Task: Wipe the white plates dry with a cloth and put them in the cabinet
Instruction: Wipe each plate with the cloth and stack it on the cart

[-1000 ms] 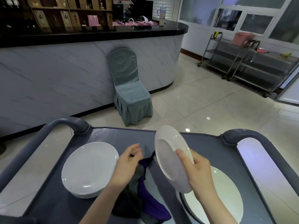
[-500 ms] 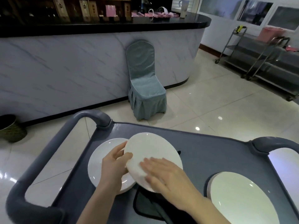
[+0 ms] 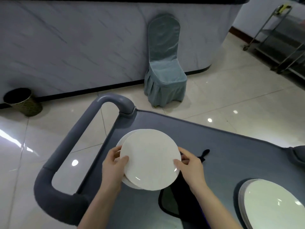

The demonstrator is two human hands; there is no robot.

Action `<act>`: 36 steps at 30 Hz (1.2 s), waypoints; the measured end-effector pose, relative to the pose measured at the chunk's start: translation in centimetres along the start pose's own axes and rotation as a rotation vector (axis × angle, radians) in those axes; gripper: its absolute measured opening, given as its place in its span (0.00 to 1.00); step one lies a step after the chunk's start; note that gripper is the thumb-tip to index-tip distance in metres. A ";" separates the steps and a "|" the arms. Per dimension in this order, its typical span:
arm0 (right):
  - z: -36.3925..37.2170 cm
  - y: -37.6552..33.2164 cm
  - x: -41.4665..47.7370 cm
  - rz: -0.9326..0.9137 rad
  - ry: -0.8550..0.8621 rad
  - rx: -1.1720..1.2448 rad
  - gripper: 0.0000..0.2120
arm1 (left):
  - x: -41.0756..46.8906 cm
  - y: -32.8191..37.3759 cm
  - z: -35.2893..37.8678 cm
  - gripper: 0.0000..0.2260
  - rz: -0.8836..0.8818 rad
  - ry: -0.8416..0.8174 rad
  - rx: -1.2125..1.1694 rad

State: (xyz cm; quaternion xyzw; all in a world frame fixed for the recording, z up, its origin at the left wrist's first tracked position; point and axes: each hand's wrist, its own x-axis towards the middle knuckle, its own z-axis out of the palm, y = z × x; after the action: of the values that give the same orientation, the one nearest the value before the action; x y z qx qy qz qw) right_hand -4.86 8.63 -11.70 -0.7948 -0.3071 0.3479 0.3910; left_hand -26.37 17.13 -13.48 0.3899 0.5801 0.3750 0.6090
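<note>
My left hand [image 3: 113, 164] and right hand [image 3: 191, 169] pinch the white plate [image 3: 150, 159] by opposite rims, directly over the plate stack [image 3: 120, 143] on the grey cart [image 3: 231, 154]. A dark cloth [image 3: 171, 202] lies under my right wrist. Beyond the cart stand a covered chair [image 3: 165, 76], a marble counter [image 3: 82, 47] and a bin [image 3: 23, 101].

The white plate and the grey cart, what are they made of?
The round white plate looks like glazed ceramic: smooth, with bright glints near its rim. The grey cart looks like matte plastic: dull surface, thick moulded tube handle. Neither is certain.
</note>
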 end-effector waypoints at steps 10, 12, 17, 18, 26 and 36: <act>3.0 0.5 1.6 -0.020 0.053 -0.046 0.24 | 2.6 0.0 -2.3 0.16 0.175 0.100 0.416; 3.2 0.5 1.8 -0.032 0.056 -0.057 0.24 | 2.4 -0.1 -2.4 0.16 0.186 0.124 0.419; 3.6 0.9 2.4 -0.050 0.059 -0.097 0.23 | 2.3 -0.4 -2.6 0.15 0.212 0.170 0.456; 3.6 0.9 2.5 -0.053 0.061 -0.099 0.23 | 2.4 -0.5 -2.6 0.15 0.213 0.171 0.467; 3.5 1.3 3.0 -0.051 0.089 -0.114 0.22 | 2.1 -1.6 -2.5 0.20 0.261 0.124 0.576; -2.0 3.3 0.6 -0.244 0.090 -0.238 0.16 | -1.7 -0.6 2.5 0.18 0.592 0.006 0.804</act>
State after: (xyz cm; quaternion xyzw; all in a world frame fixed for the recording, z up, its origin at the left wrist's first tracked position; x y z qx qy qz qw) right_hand -2.23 6.60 -13.75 -0.8071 -0.4226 0.2228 0.3469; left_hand -23.95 15.27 -13.28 0.7407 0.5448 0.2795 0.2763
